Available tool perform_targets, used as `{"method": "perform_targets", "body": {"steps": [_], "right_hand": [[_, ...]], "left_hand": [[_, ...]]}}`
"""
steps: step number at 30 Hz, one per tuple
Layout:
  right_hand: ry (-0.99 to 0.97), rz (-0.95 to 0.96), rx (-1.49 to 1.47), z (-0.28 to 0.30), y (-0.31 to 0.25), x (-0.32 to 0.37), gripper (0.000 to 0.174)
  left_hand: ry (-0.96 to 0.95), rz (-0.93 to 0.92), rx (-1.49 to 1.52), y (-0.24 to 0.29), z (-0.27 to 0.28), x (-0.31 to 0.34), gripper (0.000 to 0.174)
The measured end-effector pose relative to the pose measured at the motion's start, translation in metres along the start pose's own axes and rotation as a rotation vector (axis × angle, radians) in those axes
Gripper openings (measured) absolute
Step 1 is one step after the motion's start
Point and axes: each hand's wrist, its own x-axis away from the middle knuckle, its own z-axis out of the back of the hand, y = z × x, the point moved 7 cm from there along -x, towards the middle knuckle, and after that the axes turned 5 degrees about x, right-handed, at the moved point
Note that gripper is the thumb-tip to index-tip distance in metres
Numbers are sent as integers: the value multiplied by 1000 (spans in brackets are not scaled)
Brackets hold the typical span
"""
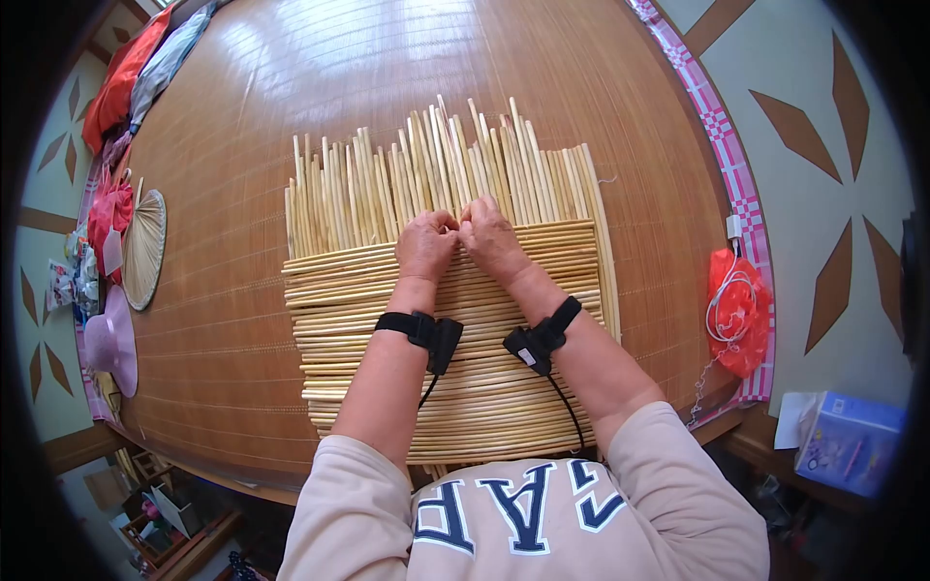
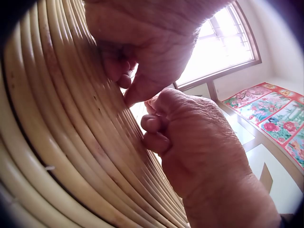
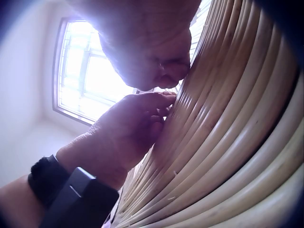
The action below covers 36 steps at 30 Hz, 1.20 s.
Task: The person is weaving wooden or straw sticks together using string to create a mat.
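Pale straight stalks lie in two crossed layers: a tight row of crosswise stalks (image 1: pixel 368 373), with lengthwise stalks (image 1: pixel 334 198) sticking out beyond its far edge. At that edge my left hand (image 1: pixel 426 249) and right hand (image 1: pixel 494 242) meet, low over the stalks, fingers curled and fingertips nearly together. Each hand pinches something small between thumb and fingers; I cannot tell what. In the left wrist view the right hand (image 2: pixel 204 137) faces the left hand (image 2: pixel 147 42) close by. Short pale thread ends (image 2: pixel 50 167) poke up between stalks. Both wrists wear black straps.
The stalks lie on a broad brown mat (image 1: pixel 223 320). To the left are a woven fan (image 1: pixel 147 250), a purple hat (image 1: pixel 114 339) and bags. A red plastic bag (image 1: pixel 738 310) with a white cable lies at the right edge. A blue package (image 1: pixel 852 441) sits at the lower right.
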Motion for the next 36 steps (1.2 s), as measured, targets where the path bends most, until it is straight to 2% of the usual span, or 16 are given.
{"method": "perform_targets", "body": {"steps": [6,10,13,15,16,26,31,35,36], "right_hand": [[9,-154,-228,3,14,4,10],[15,-154,-304,-1,25,5,10],[-60,-248,-444,-7,29,5,10],[-132,-391,-653,-12,29,8,9],[-127,-382,-690,-14,30,7,8],[-131,-371,-717,-11,30,5,9],[-124,-374,-650,-9,28,4,10],[-136,-414,-597,-14,35,6,12],[-94,-360,-515,-16,38,4,12]], "left_hand": [[-3,-6,11,0,0,1,20],[-3,-11,28,-2,0,0,15],[-20,-1,96,-5,-1,-1,13],[-74,71,122,-9,-4,-1,11],[-68,71,117,-7,-3,0,10],[-66,67,171,-7,0,1,9],[-82,-24,283,-5,0,1,9],[-86,-10,177,-3,1,2,9],[-76,-24,154,-3,1,1,9]]}}
